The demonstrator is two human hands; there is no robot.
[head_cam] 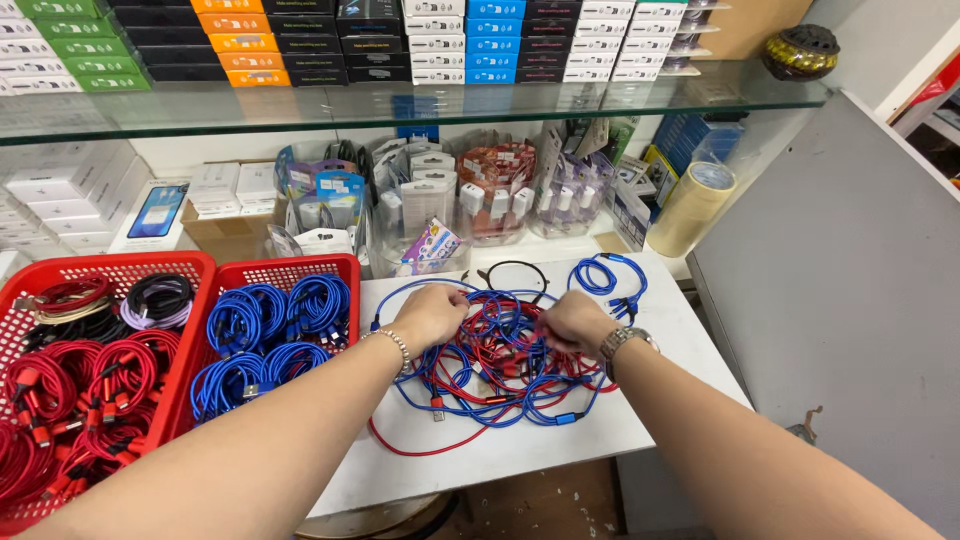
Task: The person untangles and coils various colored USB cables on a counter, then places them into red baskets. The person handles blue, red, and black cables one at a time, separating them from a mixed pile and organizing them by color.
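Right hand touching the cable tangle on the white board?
Touching. The head view shows the right hand lying on the tangle of red and blue cables, fingers pushed in among the strands, no gap visible.

Cable tangle on the board, two baskets left of it, tape roll behind right, boxes on shelf above

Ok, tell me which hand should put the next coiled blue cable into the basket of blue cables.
Left, probably. The left hand is on the tangled cables nearest the red basket of blue coils, directly to its left. The right hand sits on the far side.
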